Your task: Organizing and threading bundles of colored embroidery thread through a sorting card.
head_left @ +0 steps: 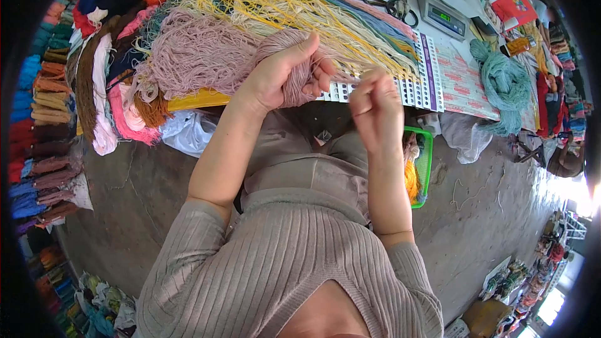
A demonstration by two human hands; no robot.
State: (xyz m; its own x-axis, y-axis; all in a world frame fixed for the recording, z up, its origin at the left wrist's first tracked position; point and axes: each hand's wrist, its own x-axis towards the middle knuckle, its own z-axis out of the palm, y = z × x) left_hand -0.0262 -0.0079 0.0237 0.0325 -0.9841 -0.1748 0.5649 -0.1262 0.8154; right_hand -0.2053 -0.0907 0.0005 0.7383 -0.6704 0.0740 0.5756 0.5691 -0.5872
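Note:
A thick bundle of dusty-pink yarn (pixel 280 42) lies in my left hand (pixel 280 74), its fingers wrapped round it and the thumb on top. Pink strands (pixel 346 76) run from that bundle across to my right hand (pixel 379 105), whose fingers are pinched together on them. Behind my left hand, a tangled heap of the same pink yarn (pixel 191 56) covers the table. Beneath the strands is a white card with punched holes (pixel 410 92); long yellow, cream, blue and pink threads (pixel 282 0) fan out from it over the table.
Black-handled scissors (pixel 382 1) and a digital scale (pixel 443 15) stand at the back right. A teal yarn hank (pixel 506 81) hangs over the right table edge. Below, a green basket (pixel 427 166) holds yellow yarn. Coloured skeins (pixel 53 103) are stacked at the left.

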